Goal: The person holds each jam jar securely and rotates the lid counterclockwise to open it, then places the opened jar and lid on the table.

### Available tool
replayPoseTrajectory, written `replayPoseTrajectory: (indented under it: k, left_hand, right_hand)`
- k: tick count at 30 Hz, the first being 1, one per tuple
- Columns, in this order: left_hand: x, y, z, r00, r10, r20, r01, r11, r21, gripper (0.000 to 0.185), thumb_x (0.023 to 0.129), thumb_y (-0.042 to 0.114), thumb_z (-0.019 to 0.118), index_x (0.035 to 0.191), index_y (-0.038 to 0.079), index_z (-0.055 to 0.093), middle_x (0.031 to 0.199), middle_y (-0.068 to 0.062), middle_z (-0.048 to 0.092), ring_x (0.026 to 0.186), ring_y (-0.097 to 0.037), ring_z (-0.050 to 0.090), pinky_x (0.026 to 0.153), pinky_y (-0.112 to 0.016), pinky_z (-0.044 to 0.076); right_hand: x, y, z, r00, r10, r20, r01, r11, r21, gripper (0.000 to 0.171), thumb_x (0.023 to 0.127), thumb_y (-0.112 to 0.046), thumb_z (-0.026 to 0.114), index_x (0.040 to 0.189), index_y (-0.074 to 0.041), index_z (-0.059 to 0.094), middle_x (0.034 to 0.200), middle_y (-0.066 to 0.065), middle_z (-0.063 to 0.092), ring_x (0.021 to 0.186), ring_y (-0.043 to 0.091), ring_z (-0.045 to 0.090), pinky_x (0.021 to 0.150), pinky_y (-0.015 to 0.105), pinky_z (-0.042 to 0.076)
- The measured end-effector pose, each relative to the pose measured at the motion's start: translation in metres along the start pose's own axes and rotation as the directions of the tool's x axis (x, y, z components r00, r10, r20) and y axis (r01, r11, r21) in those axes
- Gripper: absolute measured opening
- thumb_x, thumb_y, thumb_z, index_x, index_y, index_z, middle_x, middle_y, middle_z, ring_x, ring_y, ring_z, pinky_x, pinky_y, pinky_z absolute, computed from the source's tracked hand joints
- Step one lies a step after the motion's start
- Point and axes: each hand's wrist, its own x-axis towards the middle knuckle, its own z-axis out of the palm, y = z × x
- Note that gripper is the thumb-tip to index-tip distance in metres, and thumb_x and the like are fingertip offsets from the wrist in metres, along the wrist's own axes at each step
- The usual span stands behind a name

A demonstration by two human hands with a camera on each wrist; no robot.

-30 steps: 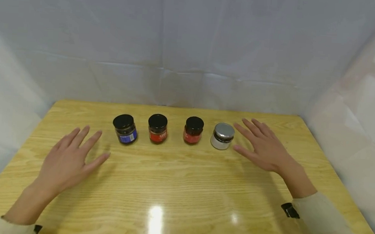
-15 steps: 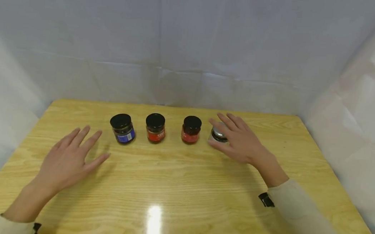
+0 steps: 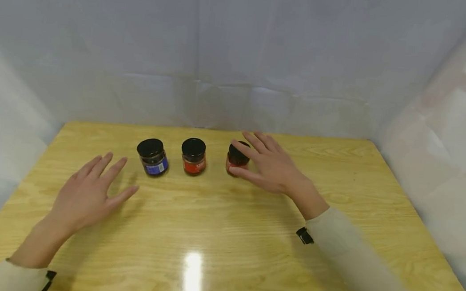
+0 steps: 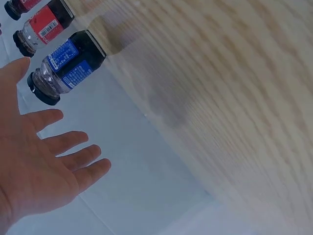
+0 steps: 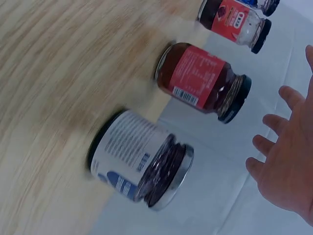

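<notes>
— Where is the silver-lidded jar (image 5: pixel 139 166)? The head view shows only three jars.

— The right hand (image 3: pixel 269 165) covers it there. The right wrist view shows it standing on the wooden table (image 3: pixel 227 234) beneath the palm — glass, round, white label, metal lid. It is blurred, so the print cannot be read.

— Is the hand gripping it?

— No; the fingers (image 5: pixel 279 142) are spread and straight above the jars, touching nothing that can be made out. In the head view they overlap the dark lid of the red-labelled jar (image 3: pixel 235 161), hiding part of it.

— And the other hand?

— The left hand (image 3: pixel 87 194) hovers flat, fingers apart, near the blue-labelled jar (image 3: pixel 153 157) but clear of it. Between those two stands another red-labelled, black-lidded jar (image 3: pixel 193 156). The tabletop is glossy, pale grain with a glare spot; white sheeting (image 3: pixel 238 52) hangs behind.
</notes>
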Motion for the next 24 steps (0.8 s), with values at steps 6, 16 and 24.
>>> replayPoseTrajectory:
  k: [6, 16, 24]
  left_hand:
    - [0.004, -0.004, -0.003, 0.995, -0.064, 0.076, 0.069, 0.995, -0.066, 0.081, 0.092, 0.057, 0.05, 0.147, 0.001, 0.031, 0.145, -0.032, 0.028, 0.124, -0.054, 0.03, 0.088, -0.072, 0.03]
    - [0.012, -0.003, -0.001, 0.99, -0.093, 0.11, 0.11, 0.981, -0.158, 0.086, 0.093, 0.057, 0.048, 0.148, -0.005, 0.023, 0.146, -0.033, 0.025, 0.125, -0.057, 0.028, 0.094, -0.07, 0.025]
    - [0.027, -0.004, -0.002, 0.965, -0.114, 0.235, 0.194, 0.915, -0.353, 0.1, 0.089, 0.06, 0.054, 0.15, -0.003, 0.006, 0.149, -0.034, 0.014, 0.131, -0.055, 0.018, 0.099, -0.069, 0.02]
  right_hand:
    - [0.018, -0.016, 0.005, 0.999, -0.038, -0.012, 0.038, 0.999, -0.021, 0.07, 0.094, -0.065, 0.035, 0.153, -0.03, 0.02, 0.158, 0.004, 0.013, 0.143, 0.028, 0.01, 0.114, 0.046, 0.009]
    - [0.045, -0.036, 0.008, 0.999, -0.028, 0.024, 0.029, 0.999, -0.023, 0.074, 0.09, -0.073, 0.023, 0.153, -0.034, 0.016, 0.158, 0.001, 0.013, 0.144, 0.025, 0.007, 0.114, 0.047, 0.007]
    - [0.06, -0.045, 0.007, 0.998, -0.044, 0.041, 0.045, 0.999, -0.025, 0.073, 0.091, -0.072, 0.024, 0.153, -0.034, 0.016, 0.158, 0.001, 0.013, 0.143, 0.026, 0.008, 0.114, 0.046, 0.007]
